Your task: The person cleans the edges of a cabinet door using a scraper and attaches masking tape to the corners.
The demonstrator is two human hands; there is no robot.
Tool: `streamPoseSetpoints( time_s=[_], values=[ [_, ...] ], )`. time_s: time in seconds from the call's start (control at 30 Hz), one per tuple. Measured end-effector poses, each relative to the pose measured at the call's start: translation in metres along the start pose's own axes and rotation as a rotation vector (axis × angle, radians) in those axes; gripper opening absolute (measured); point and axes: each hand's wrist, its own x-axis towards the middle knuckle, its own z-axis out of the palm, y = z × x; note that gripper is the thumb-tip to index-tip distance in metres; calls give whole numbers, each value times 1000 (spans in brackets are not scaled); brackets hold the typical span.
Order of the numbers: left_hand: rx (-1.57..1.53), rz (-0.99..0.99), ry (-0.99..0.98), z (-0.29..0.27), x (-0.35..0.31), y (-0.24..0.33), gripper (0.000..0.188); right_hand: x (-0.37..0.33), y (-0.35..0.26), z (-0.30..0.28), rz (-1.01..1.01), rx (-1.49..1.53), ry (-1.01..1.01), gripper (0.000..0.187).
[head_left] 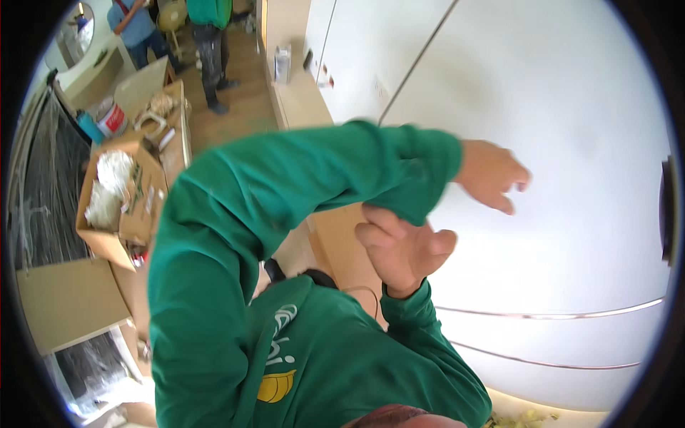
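Note:
My left arm, in a green long sleeve (pixel 307 171), reaches across in front of a white wall panel (pixel 556 242). My left hand (pixel 494 175) holds nothing that I can see; its fingers are loosely bent, with a gap between thumb and forefinger. Just below the left cuff is my right hand (pixel 408 251), its fingers curled against the hanging fold of that sleeve. The cuff's cloth sags toward it, and some of the right fingertips are hidden behind the fabric.
At left, a cardboard box (pixel 139 221) with plastic wrap inside stands beside a cluttered workbench (pixel 175 143) carrying a paint can (pixel 110 118). A metal can (pixel 283 64) sits on a ledge (pixel 303 100). Two people stand farther back. Metal strips (pixel 556 314) cross the panel.

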Motion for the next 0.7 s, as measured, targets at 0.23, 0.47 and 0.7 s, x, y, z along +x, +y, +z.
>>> streamPoseSetpoints(
  time_s=[0.23,0.47,0.7],
  values=[
    [-44,-161,71,-117,-159,-188,45,177,48,-164,58,-373,207,54],
    [-271,-482,395,-113,-353,-311,39,148,37,-409,223,-1518,818,53],
    [-763,-844,1186,19,-586,-359,39,-34,-3,-666,1669,-1955,629,45]
  ],
)
